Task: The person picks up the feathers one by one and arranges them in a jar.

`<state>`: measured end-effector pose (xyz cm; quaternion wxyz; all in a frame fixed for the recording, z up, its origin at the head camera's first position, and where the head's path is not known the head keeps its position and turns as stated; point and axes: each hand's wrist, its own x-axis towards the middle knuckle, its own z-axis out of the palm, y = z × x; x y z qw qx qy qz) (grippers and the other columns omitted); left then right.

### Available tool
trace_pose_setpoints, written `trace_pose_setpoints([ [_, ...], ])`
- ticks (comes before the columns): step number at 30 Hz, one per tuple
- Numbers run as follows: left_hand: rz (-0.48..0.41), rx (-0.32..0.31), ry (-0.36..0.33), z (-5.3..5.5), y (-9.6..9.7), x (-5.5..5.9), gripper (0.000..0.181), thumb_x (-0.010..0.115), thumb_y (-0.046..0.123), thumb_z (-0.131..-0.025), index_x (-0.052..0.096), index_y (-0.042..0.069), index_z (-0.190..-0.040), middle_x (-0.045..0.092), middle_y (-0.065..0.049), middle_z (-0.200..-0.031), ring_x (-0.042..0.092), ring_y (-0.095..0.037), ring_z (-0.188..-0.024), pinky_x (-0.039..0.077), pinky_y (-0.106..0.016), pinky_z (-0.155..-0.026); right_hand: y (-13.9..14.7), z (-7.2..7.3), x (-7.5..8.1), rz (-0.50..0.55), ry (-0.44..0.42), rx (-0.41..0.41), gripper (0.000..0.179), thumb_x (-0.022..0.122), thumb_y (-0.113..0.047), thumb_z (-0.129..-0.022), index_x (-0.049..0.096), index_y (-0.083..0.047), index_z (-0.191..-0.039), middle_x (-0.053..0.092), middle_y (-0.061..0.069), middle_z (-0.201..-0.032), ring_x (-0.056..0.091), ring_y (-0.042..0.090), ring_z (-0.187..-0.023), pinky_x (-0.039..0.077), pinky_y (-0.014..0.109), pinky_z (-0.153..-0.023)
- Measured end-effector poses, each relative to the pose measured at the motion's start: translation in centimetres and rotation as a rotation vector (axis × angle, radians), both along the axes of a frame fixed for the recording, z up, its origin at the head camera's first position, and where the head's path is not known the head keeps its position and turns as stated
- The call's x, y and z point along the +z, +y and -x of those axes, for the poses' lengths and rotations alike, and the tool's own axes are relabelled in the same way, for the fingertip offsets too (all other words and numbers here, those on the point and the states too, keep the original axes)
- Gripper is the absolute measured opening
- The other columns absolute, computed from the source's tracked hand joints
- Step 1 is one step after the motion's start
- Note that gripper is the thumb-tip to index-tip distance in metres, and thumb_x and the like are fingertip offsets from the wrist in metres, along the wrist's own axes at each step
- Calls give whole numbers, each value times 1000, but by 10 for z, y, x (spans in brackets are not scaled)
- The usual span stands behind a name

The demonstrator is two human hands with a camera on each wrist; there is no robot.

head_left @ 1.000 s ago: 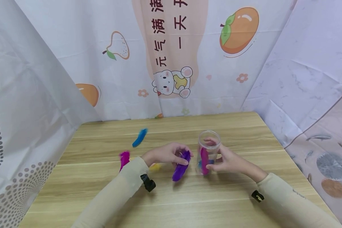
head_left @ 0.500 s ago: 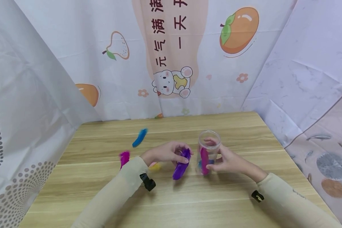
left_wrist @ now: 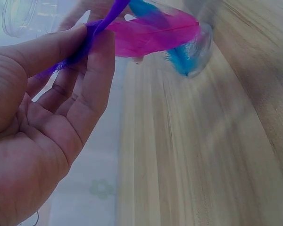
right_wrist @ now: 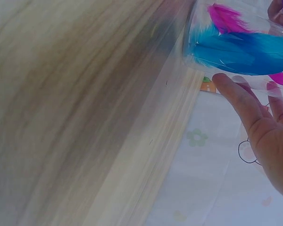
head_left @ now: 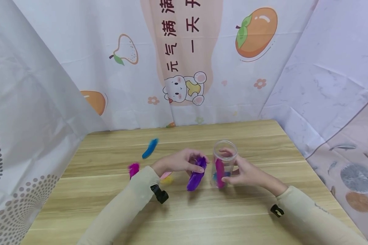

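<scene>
Between the thumb and fingers of my left hand (head_left: 184, 161) a purple feather (head_left: 196, 181) is pinched, its lower end slanting down toward me. In the left wrist view this feather (left_wrist: 95, 35) crosses in front of the jar. Just to the right stands a clear, open-topped jar (head_left: 225, 157), upright on the table. My right hand (head_left: 246, 172) grips it from the right, thumb at the front and fingers behind. Inside the jar are a magenta feather (head_left: 219, 173) and blue feathers (right_wrist: 245, 51). The purple feather is outside the jar, level with its side.
On the wooden table (head_left: 202, 221) lie a blue feather (head_left: 150, 148) at the back left and a magenta feather (head_left: 134, 168) partly behind the left sleeve. A yellow feather (head_left: 167, 180) and a pink one (head_left: 165, 175) lie beside the left wrist. A printed curtain (head_left: 245, 92) closes off the back.
My left hand, with the purple feather, has risen slightly and shifted a little toward the jar. The right hand and jar stay in place.
</scene>
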<state>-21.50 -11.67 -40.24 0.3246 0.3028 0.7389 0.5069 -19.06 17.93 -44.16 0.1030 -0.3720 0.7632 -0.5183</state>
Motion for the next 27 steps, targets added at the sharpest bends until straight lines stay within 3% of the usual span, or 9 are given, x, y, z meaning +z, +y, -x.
trace_pose_setpoints([
  [3,1,-1,8,0,0,2,28,69,16,-98,65,15,-126,68,-8,-110,70,-25,-93,62,-44,-73,-1,0,0,3,1,7,90,85,-6,-82,27,-5,-152,50,19,-140,60,42,-115,61,41,-80],
  [12,10,-3,28,1,0,8,28,69,17,-98,64,15,-126,69,-8,-108,70,-25,-92,62,-43,-73,-1,2,0,3,-16,10,90,85,-5,-82,29,-6,-152,50,17,-140,59,42,-116,61,44,-80],
  [19,5,8,23,1,4,12,29,69,16,-98,63,12,-127,68,-7,-112,70,-25,-94,62,-44,-73,-1,3,-2,22,-20,22,90,85,-4,-82,29,-10,-152,47,17,-143,58,43,-118,61,44,-80],
  [27,-10,6,29,4,7,15,31,69,15,-98,63,9,-128,68,-9,-111,71,-27,-92,62,-45,-71,1,2,-3,30,-53,16,92,85,-6,-82,26,-4,-153,41,20,-150,56,44,-123,60,44,-83],
])
